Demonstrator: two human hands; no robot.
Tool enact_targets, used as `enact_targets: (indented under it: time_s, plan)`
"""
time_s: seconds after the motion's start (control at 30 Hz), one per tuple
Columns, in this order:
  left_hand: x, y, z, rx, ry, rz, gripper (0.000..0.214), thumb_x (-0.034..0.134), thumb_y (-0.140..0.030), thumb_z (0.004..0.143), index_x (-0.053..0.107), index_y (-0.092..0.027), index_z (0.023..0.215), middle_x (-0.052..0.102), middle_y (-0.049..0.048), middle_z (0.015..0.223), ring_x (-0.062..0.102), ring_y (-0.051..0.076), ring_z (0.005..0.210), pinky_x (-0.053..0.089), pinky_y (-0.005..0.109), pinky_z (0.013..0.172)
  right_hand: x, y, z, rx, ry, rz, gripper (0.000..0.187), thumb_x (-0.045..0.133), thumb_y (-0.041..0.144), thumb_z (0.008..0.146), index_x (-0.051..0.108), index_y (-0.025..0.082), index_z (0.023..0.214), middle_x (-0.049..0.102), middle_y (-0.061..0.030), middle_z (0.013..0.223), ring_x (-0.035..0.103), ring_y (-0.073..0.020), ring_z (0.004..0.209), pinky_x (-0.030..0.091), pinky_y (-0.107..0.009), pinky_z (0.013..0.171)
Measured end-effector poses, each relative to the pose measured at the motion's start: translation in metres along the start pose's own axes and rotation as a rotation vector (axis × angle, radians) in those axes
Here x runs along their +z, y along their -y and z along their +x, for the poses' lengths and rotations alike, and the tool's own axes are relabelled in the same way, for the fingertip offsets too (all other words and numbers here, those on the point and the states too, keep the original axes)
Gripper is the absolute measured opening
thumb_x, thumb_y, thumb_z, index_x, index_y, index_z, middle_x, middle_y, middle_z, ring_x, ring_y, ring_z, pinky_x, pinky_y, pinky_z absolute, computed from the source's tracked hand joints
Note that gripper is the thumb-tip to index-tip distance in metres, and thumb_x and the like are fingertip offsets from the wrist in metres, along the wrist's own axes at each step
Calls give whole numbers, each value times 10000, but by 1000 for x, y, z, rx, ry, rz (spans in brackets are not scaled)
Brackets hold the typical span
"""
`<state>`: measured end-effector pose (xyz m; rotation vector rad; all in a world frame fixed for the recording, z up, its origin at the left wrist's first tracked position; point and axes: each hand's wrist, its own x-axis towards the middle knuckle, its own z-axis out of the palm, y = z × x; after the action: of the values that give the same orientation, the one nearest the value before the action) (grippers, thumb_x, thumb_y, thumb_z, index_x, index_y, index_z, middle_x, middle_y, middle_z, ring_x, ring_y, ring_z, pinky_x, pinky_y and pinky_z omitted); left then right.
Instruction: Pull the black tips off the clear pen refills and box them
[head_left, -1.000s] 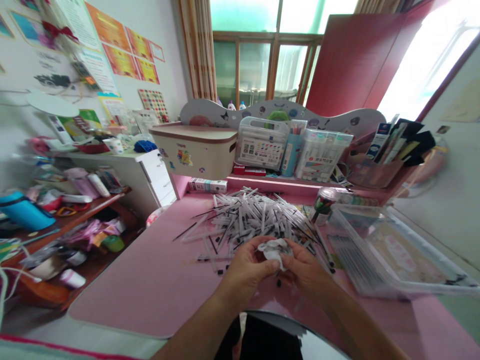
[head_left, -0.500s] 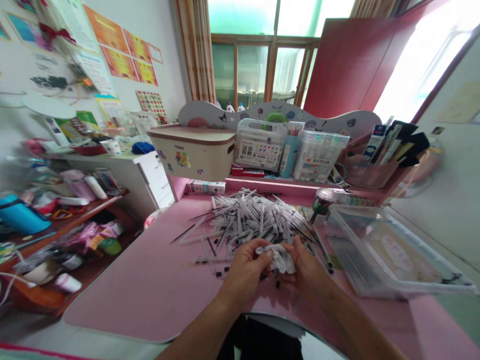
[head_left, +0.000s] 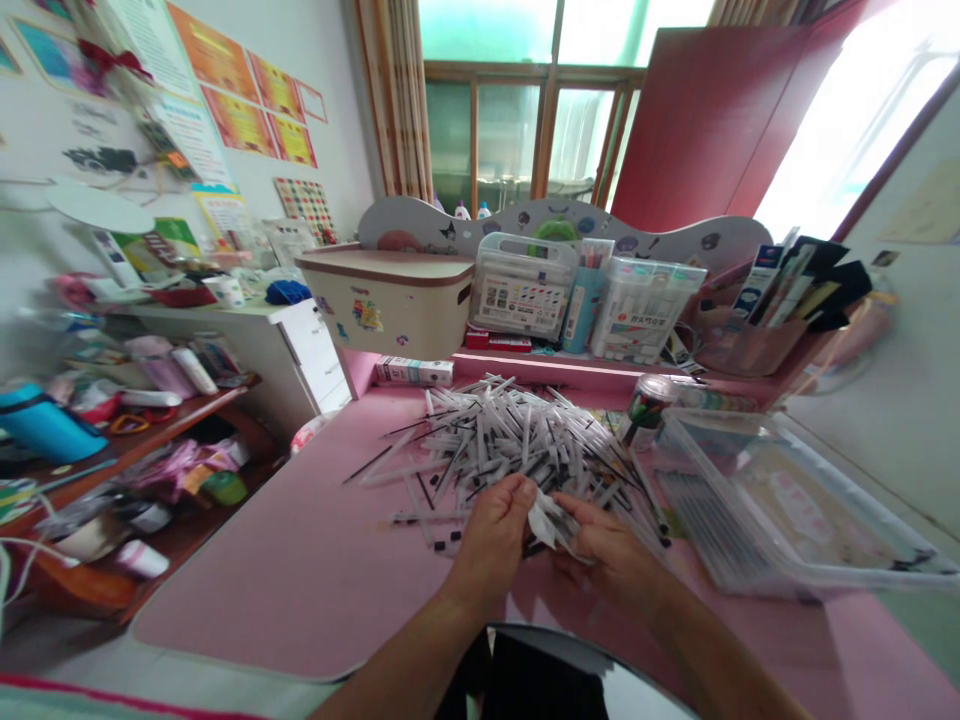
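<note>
Over the near part of a pink desk [head_left: 315,560], my left hand [head_left: 495,535] and my right hand [head_left: 611,550] meet around a crumpled white tissue [head_left: 546,520]. Both hands pinch it, fingers closed. Just beyond them lies a large heap of white pens with black parts [head_left: 510,445], spread across the middle of the desk. A few loose pens and small black caps [head_left: 442,540] lie to the left of my left hand.
A clear plastic tray [head_left: 780,510] holding pens sits to the right. A cream storage box [head_left: 394,295], marker cases [head_left: 525,290] and a pen holder [head_left: 772,320] line the back shelf. Cluttered shelves [head_left: 127,430] stand at the left.
The tissue was bunched between both hands; now it is pulled into a thinner piece pinched between fingertips, and my hands have shifted slightly.
</note>
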<state>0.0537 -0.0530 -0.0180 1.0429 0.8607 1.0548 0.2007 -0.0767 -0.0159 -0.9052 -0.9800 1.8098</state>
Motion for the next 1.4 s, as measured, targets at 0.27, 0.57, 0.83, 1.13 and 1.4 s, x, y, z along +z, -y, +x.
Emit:
enact_targets:
  time_s: [0.27,0.57,0.83,1.13,1.4]
  plan:
    - [3,-3,-2,-111,-28,-54,623,519,-801,763,512,-182,693,447,-49,541,357,86,473,255,212,458,-7,-2,5,-75,-75,-402,381,722,510,795,716,146,907,607,-7,677,410,-70,502,299,-200,464]
    - [-4,-2,-4,-74,127,-94,441,806,-501,698,555,-177,861,484,-77,608,364,53,494,257,184,477,-9,6,0,-97,-159,-378,107,663,291,789,693,189,804,559,22,630,476,-102,552,361,-203,493]
    - [-18,-15,-5,11,-136,-13,503,694,-650,741,496,-187,739,299,-120,482,211,47,431,145,189,420,-14,16,2,-150,-104,-503,306,711,426,826,694,143,714,569,13,567,456,-74,457,345,-195,439]
    - [-67,-53,-23,32,-194,205,475,727,-614,719,584,-163,766,423,-82,530,284,48,438,191,168,421,-20,17,-2,-56,138,109,419,671,109,705,709,136,1121,697,-177,1217,724,-214,864,576,-293,627]
    - [-149,-74,-62,-44,-320,389,450,741,-578,723,550,-231,936,523,-80,542,356,58,407,223,138,410,-20,11,0,-93,90,54,263,743,282,816,719,132,1030,745,-159,1063,698,-169,778,553,-269,633]
